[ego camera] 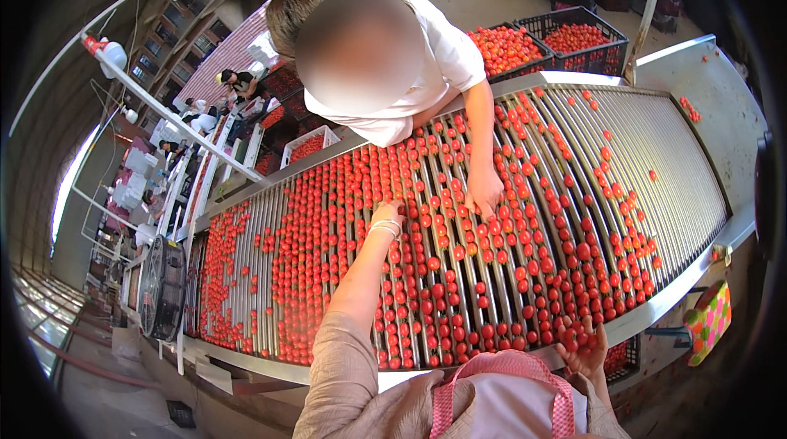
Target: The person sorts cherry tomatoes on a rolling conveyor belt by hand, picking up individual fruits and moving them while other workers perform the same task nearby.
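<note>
Red cherry tomatoes (pixel 320 224) lie in rows between the metal rollers of a wide roller conveyor (pixel 670 150) in front of me. My left hand (pixel 388 215), with pale bracelets at the wrist, reaches to the middle of the rollers. Its fingers are down among the tomatoes, and whether they pinch one is hidden. Low at the near edge, my right hand (pixel 584 350) is cupped palm up around several cherry tomatoes (pixel 577 338). A co-worker's hand (pixel 484 190) touches the rows from the far side, to the right of my left hand.
A co-worker (pixel 442 39) leans over the far rail. Black crates (pixel 584 39) of tomatoes stand behind, and a white crate (pixel 310 145) is farther left. A black fan (pixel 163 288) stands at the left end. A stool with a patterned cover (pixel 707 322) is at right.
</note>
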`<state>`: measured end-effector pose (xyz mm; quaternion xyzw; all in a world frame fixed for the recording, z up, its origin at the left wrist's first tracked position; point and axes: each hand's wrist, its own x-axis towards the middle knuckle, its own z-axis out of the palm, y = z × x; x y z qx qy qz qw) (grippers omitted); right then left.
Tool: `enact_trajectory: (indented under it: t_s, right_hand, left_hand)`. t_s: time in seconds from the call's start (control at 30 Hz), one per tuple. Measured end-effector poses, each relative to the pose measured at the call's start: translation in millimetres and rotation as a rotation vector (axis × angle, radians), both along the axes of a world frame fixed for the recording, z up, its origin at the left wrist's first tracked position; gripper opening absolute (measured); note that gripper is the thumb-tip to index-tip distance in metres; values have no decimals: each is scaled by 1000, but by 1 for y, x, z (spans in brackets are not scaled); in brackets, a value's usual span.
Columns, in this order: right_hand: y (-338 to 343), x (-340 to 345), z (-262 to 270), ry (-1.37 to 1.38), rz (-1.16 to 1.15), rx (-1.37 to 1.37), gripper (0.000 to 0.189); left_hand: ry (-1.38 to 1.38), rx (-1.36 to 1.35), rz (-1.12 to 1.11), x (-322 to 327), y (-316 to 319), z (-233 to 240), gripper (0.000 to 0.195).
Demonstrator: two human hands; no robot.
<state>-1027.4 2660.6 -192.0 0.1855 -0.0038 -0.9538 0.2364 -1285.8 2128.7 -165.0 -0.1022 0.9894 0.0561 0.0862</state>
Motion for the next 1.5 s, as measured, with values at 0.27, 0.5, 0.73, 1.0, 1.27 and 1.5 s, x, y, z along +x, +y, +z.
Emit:
enact_trajectory:
  t_s: [0.27,0.5,0.73,1.0,1.27,1.5]
  right_hand:
    - [7,-4,-1,-138,-19,91,45]
    - [16,-10,-6,-125,-16,51,44]
    - [16,-13,-23,68,60,142,45]
    - [28,-26,2,98,54,64,46]
    - [14,-42,17,97,192,-269,47]
    - [35,-17,19,-21,67,-147,40]
  left_hand:
    - [-134,-152,128,-9,6,-13,34]
    - [-206,-183,186,-1,34,-7,47]
    - [363,504,667,29,-24,-46,23]
    - [741,1004,284,50,112,-35,13]
    - [197,1109,-412,181,358,64,11]
    - [172,1056,-746,192,397,41,20]
